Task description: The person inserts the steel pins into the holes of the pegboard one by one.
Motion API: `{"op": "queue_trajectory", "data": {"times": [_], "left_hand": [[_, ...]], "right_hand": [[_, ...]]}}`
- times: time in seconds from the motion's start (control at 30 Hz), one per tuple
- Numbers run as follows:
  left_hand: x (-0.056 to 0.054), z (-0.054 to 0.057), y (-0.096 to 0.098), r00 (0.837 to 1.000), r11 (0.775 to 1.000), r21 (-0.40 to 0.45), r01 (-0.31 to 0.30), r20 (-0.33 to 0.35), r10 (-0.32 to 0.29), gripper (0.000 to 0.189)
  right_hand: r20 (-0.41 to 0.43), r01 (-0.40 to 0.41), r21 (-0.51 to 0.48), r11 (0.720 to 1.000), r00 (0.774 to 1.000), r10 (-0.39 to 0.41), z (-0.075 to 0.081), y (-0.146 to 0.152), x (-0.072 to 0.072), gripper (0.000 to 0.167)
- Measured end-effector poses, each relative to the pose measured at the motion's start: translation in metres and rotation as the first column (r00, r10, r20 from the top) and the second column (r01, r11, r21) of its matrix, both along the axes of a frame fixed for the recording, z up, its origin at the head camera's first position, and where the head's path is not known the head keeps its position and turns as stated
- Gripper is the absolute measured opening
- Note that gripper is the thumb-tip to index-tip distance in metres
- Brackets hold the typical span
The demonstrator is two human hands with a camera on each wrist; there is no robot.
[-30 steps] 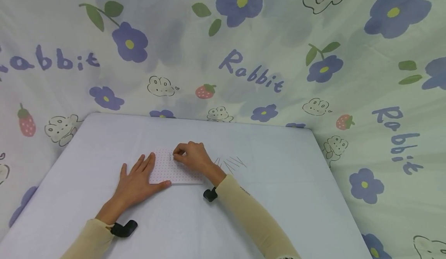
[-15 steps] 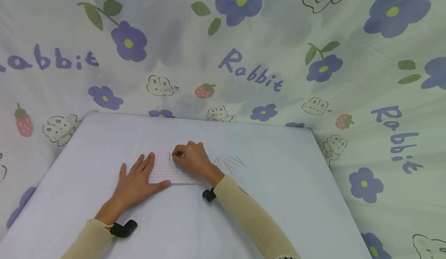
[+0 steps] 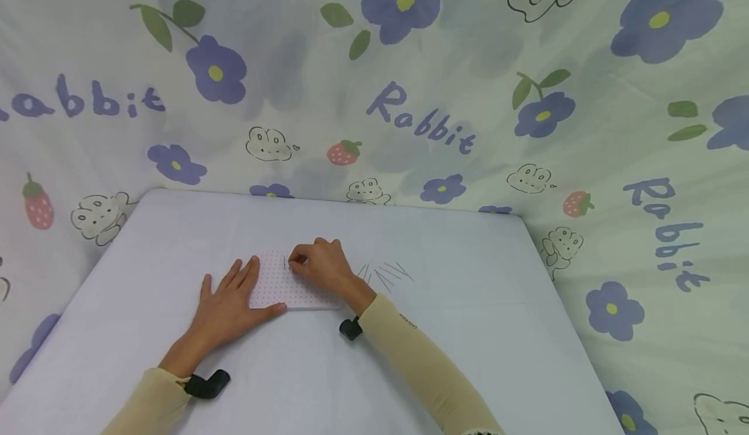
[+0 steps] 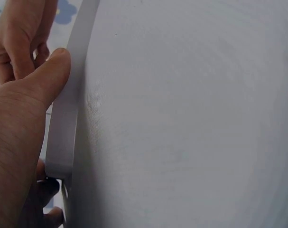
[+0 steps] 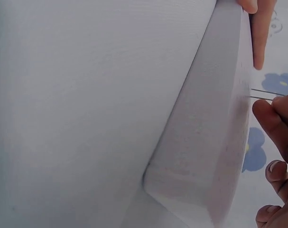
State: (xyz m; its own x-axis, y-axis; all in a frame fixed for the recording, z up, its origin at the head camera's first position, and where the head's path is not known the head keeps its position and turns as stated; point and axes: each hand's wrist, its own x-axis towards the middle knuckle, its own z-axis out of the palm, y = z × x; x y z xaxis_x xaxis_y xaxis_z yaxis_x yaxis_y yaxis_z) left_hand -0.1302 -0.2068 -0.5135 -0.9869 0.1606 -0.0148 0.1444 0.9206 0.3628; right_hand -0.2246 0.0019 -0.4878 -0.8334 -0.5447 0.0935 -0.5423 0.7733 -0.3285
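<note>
Pinching was done by the right hand [image 3: 322,263], in which a thin, straight, dark rod [image 5: 261,98] was grasped between thumb and forefinger. This rod was directed with its long axis nearly square to the dotted face of the flat white rectangular block with pink dots [image 3: 281,290]; whether its tip was inside a hole could not be told. Just to the left of the grip, a second thin dark rod [image 3: 285,263] was seen almost parallel, standing out from the same face, toward the far edge. By the spread left hand [image 3: 228,305], with nothing clasped, the left end of the block was covered. Loose thin dark rods [image 3: 390,276] were scattered on the white-covered table [image 3: 351,383], right of the block, nearer to the right hand.
</note>
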Motion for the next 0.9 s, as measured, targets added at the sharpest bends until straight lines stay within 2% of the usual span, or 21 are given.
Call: {"op": "queue_trajectory", "data": {"times": [0.17, 0.37, 0.63, 0.77, 0.9], "left_hand": [[0.002, -0.002, 0.000, 1.000, 1.000, 0.002, -0.004, -0.004, 0.004, 0.122], [0.002, -0.004, 0.000, 1.000, 1.000, -0.008, -0.010, -0.002, 0.010, 0.124], [0.000, -0.004, -0.002, 1.000, 1.000, -0.013, -0.020, -0.013, 0.019, 0.124], [-0.002, -0.004, -0.001, 1.000, 1.000, -0.009, -0.006, -0.004, 0.006, 0.124], [-0.002, -0.004, -0.001, 1.000, 1.000, -0.014, -0.009, 0.003, 0.009, 0.126]], "right_hand": [[0.007, 0.025, 0.023, 0.999, 1.000, -0.025, -0.004, 0.006, 0.005, 0.013], [0.056, 0.077, -0.061, 0.995, 0.996, -0.074, -0.002, 0.037, 0.015, 0.013], [0.061, 0.167, -0.127, 0.978, 0.985, -0.160, 0.007, 0.102, 0.017, 0.019], [0.072, 0.212, -0.194, 0.958, 0.977, -0.202, 0.008, 0.144, 0.018, 0.021], [0.108, 0.276, -0.237, 0.932, 0.960, -0.257, 0.002, 0.181, 0.019, 0.022]]}}
